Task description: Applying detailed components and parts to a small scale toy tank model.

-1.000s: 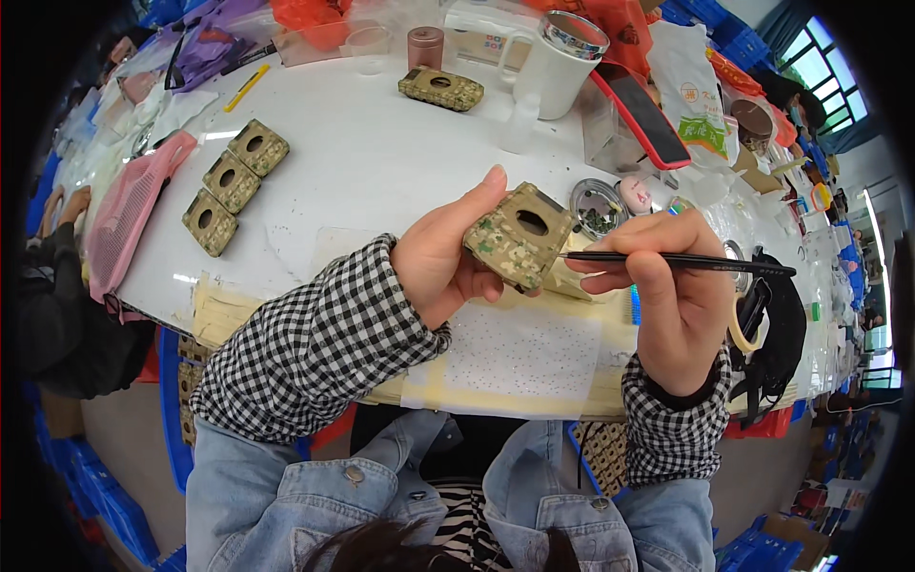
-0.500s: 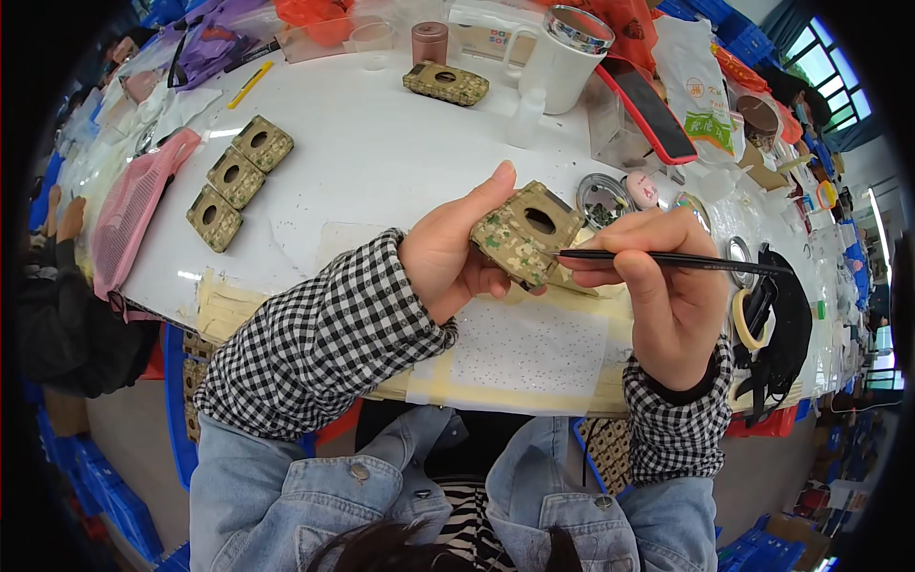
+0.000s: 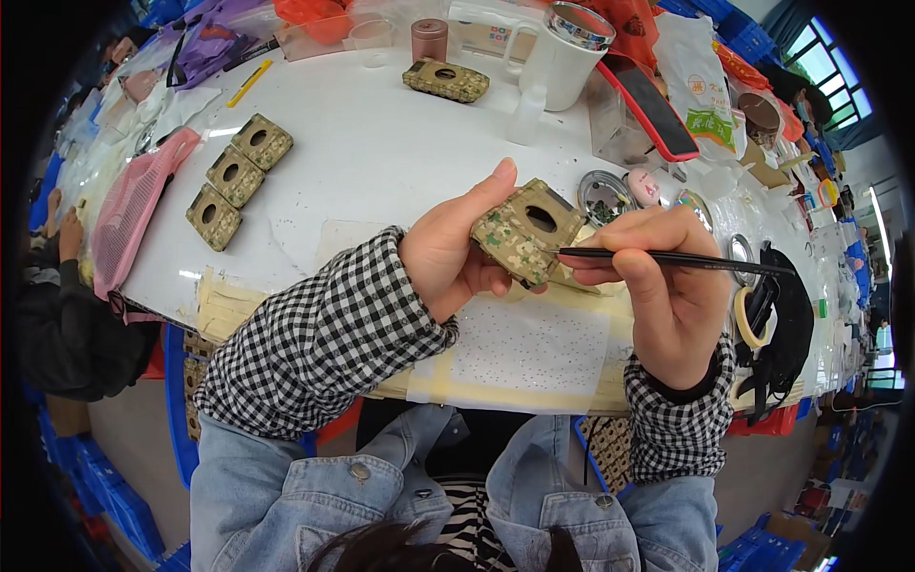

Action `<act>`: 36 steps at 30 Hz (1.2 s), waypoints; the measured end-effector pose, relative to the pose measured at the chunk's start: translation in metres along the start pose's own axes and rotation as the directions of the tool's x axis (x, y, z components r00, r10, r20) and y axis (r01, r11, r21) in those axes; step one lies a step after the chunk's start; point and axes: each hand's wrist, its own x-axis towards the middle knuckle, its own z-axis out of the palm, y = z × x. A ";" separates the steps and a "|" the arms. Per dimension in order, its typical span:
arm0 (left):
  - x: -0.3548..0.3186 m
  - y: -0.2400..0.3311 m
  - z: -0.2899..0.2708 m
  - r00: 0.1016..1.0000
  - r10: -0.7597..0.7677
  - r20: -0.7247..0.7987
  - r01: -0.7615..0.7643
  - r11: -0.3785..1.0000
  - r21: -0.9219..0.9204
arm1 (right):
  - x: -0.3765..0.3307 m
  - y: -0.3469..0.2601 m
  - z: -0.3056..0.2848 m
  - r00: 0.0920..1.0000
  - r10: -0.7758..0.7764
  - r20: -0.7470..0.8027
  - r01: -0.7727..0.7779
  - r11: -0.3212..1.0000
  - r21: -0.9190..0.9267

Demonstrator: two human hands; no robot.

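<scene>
My left hand [image 3: 453,243] is closed around a camouflage-painted model tank hull [image 3: 510,235], a boxy shell with an oval hole in its top, tilted above the table. In my right hand [image 3: 667,286] is a thin black tool [image 3: 696,259], pinched like a pen. It could be tweezers or a fine brush; I cannot tell which. Its tip meets, or nearly meets, the hull's right lower edge. Under the hands lies a white sheet dotted with tiny dark specks [image 3: 524,357]. Three similar hulls [image 3: 235,177] stand in a row at the left, and another hull [image 3: 445,81] lies at the back.
A white mug [image 3: 558,62] and a red-cased phone [image 3: 648,107] stand at the back right. Nearer are a round dish of small dark parts [image 3: 605,195] and a tape roll [image 3: 750,319]. A pink mesh basket [image 3: 138,210] sits left, beside another person's arm [image 3: 69,250].
The hull and the tool's tip have barely shifted in my hands. At the far left, the other person's hand and arm have moved slightly.
</scene>
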 end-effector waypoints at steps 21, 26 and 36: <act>0.000 0.000 0.000 1.000 -0.001 0.003 0.001 1.000 0.005 | 0.001 -0.001 -0.002 0.997 -0.040 0.063 0.044 0.997 -0.063; 0.000 0.000 -0.001 1.000 -0.005 0.019 0.005 1.000 0.002 | 0.001 -0.002 0.000 0.998 -0.042 0.053 0.044 0.998 -0.042; 0.001 -0.001 -0.001 1.000 0.004 0.024 -0.004 1.000 -0.021 | 0.001 0.003 -0.005 0.991 -0.087 0.103 0.096 0.992 -0.084</act>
